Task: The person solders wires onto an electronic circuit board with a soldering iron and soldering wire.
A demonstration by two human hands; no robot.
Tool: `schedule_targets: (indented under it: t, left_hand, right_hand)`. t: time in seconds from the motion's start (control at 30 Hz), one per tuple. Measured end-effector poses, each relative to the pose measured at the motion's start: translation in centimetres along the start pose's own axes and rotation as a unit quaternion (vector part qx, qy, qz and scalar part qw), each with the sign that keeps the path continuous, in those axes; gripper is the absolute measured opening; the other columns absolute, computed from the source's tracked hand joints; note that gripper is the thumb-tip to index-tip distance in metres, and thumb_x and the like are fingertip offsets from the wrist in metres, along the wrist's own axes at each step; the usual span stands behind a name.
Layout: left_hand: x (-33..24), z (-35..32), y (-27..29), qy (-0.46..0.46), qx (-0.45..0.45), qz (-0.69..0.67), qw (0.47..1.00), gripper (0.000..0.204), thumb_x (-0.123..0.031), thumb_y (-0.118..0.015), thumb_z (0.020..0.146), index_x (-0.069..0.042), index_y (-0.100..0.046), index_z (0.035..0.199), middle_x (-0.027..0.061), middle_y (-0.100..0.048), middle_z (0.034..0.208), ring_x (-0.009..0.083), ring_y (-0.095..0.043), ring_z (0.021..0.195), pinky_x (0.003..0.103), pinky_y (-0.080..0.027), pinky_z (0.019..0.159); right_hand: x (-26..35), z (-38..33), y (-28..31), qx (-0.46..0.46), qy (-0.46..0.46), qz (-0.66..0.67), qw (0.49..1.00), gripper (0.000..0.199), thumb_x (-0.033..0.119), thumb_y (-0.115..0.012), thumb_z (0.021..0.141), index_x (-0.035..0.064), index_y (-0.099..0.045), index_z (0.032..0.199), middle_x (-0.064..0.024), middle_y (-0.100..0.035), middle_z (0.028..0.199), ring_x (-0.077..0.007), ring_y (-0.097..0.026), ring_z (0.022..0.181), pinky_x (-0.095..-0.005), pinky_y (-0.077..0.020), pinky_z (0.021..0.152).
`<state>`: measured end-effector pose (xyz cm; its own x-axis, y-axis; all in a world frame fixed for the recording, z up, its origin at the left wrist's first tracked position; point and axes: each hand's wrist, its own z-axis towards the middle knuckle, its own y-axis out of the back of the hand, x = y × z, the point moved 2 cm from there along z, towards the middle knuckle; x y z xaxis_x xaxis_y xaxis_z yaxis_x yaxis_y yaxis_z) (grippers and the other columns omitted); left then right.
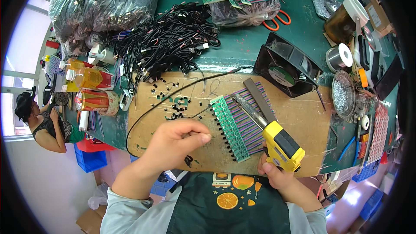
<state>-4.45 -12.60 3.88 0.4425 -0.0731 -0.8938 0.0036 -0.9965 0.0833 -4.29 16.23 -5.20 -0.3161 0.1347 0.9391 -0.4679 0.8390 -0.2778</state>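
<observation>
My right hand (274, 172) grips a yellow and black soldering gun (284, 147), its metal tip slanting up and left over a green circuit board panel (234, 130). Small black parts line the panel's left edge, and purple and pink wires (242, 104) run off its right side. A dark grey bar (260, 99) lies across those wires. Left of the panel, my left hand (177, 141) is closed in a pinch; whatever sits between its fingertips is too small or hidden to name. Several small black connectors (177, 108) lie scattered beyond this hand.
A brown work board (303, 147) covers the green table's near part, crossed by a black cable (169, 97). Beyond stand a heap of black cables (169, 34), a black fan (286, 65) and orange-handled scissors (277, 21). A solder spool (339, 57) stands right; another person (45, 121) sits far left.
</observation>
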Motion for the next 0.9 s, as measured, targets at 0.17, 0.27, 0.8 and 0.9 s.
schedule_targets:
  t: [0.17, 0.27, 0.8, 0.9]
  left_hand:
    - [2.1, 2.2, -1.2, -0.007, -0.013, 0.075, 0.997, 0.016, -0.013, -0.074, 0.089, -0.004, -0.072, 0.102, 0.0014, -0.066, 0.079, 0.0088, -0.057, 0.072, 0.028, -0.047, 0.065]
    - [1.0, 2.9, -1.7, -0.123, -0.089, 0.274, 0.950, 0.020, -0.010, -0.072, 0.089, -0.003, -0.070, 0.108, 0.0069, -0.064, 0.083, 0.0166, -0.059, 0.071, 0.031, -0.049, 0.067]
    - [1.9, 4.6, -1.5, -0.356, -0.158, 0.396, 0.832, 0.017, 0.003, -0.067, 0.081, -0.002, -0.069, 0.097, 0.0116, -0.065, 0.089, 0.0311, -0.066, 0.080, 0.039, -0.054, 0.070]
    - [1.9, 4.8, -1.6, -0.336, -0.162, 0.407, 0.834, 0.014, 0.001, -0.070, 0.080, -0.003, -0.071, 0.093, 0.0105, -0.067, 0.090, 0.0291, -0.066, 0.081, 0.037, -0.053, 0.071]
  right_hand:
    - [0.0, -0.2, 0.0, -0.001, 0.009, -0.007, 1.000, 0.064, 0.021, -0.071, 0.090, -0.0044, -0.040, 0.141, -0.0072, -0.054, 0.071, -0.0157, -0.052, 0.060, -0.0287, -0.0447, 0.057]
    - [-0.2, -0.3, 0.0, -0.003, 0.010, -0.010, 1.000, 0.064, 0.020, -0.071, 0.090, -0.0044, -0.040, 0.141, -0.0066, -0.053, 0.071, -0.0154, -0.052, 0.061, -0.0286, -0.0447, 0.057]
    - [-0.2, -0.6, 0.2, 0.016, -0.057, -0.014, 0.998, 0.063, 0.020, -0.072, 0.091, 0.0014, -0.040, 0.142, -0.0032, -0.052, 0.075, -0.0125, -0.050, 0.065, -0.0273, -0.0423, 0.059]
    - [-0.2, -0.7, 0.3, 0.024, -0.069, -0.032, 0.997, 0.063, 0.020, -0.072, 0.091, 0.0018, -0.040, 0.142, -0.0029, -0.052, 0.075, -0.0125, -0.049, 0.064, -0.0270, -0.0424, 0.059]
